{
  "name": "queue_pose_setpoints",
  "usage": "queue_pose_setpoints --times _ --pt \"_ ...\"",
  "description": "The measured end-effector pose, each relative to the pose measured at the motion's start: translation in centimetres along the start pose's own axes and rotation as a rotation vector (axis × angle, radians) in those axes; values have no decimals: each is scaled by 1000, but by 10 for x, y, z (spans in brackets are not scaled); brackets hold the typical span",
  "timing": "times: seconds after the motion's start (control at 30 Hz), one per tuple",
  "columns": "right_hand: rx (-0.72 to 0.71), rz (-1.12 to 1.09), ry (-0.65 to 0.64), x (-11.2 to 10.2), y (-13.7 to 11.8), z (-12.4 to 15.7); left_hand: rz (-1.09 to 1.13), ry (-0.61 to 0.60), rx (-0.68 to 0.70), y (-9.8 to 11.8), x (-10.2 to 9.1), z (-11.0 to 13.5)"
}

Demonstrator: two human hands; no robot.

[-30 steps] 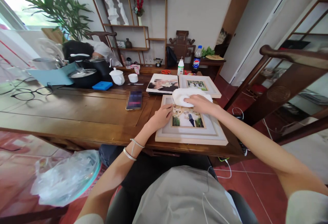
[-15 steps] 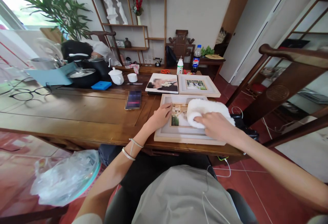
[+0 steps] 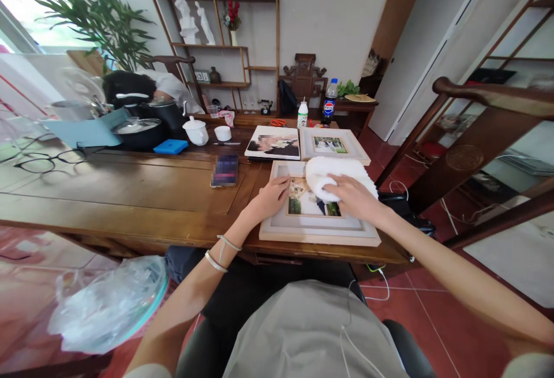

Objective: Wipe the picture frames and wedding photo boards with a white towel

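Note:
A light wooden picture frame (image 3: 272, 231) lies flat at the table's front edge, a photo in its middle. Across its left side rests my left hand (image 3: 273, 194), fingers stretched out on the surface. My right hand (image 3: 352, 196) grips a bunched white towel (image 3: 341, 171) and presses it on the upper right of the frame, which hides part of the photo. Directly behind are a second framed picture (image 3: 361, 150) and a white-edged photo panel (image 3: 255, 135).
Left of the frame lies a phone (image 3: 224, 171). Farther back are a white teapot (image 3: 196, 131), a white cup (image 3: 223, 133), a white bottle (image 3: 302, 114) and a cola bottle (image 3: 329, 104). A wooden chair (image 3: 470, 147) stands at the right. Eyeglasses (image 3: 38, 163) appear far left.
My right hand and the towel have moved left and slightly away from me, uncovering the lower right of the photo. My left hand stays nearly in place.

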State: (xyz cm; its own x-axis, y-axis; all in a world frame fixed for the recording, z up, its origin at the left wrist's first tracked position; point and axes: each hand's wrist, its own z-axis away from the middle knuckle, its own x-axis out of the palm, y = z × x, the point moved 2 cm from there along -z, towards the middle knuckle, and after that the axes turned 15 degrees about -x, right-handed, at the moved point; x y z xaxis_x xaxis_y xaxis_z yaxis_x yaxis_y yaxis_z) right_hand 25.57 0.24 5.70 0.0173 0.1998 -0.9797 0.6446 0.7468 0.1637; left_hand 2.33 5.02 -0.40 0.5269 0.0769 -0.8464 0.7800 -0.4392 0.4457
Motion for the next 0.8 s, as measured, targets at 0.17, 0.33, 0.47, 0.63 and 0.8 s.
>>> queue_pose_setpoints --times 0.17,0.33,0.47,0.63,0.8 --pt "32 74 5 9 26 -25 -1 -4 -20 0 -1 0" --pt "30 76 -58 -4 -9 -16 -2 -7 -31 0 0 0" --pt "-28 -41 -121 -33 -60 15 10 12 -27 0 1 0" --pt "-68 -162 -104 -53 -104 30 9 13 -14 0 2 0" --pt "-37 -138 -26 -23 -67 11 4 4 -9 2 0 0"
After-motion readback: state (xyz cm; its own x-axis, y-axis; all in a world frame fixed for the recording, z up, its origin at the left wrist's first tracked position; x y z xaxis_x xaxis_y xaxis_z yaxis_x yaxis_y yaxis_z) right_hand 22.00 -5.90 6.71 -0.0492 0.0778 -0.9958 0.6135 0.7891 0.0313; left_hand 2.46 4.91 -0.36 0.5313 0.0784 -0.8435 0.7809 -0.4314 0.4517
